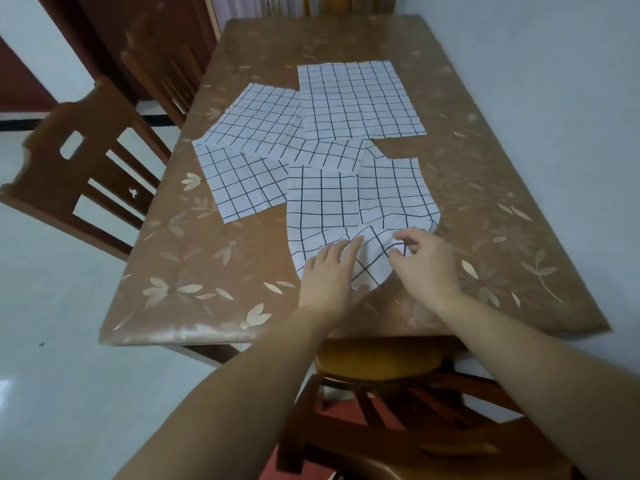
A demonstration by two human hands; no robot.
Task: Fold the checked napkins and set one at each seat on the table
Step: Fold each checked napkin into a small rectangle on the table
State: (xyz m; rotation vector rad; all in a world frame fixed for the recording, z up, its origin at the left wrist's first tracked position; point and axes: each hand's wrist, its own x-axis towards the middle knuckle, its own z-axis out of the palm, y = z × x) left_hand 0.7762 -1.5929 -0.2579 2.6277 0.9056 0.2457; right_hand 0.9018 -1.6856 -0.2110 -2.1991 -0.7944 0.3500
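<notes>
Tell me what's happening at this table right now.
A person is starting to fold the nearest checked napkin at the near end of the table. The left hand lies flat on its near edge, pinning it, while the right hand pinches up the near right corner, which is lifted and rumpled. Several more napkins lie spread out and overlapping in the middle of the table, none of them folded small. Nothing has been set at a seat yet; wooden chairs stand around the table.

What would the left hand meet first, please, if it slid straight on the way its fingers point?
Likely only more of the near napkin that the left hand already rests on, then the overlapping napkin behind it.
</notes>
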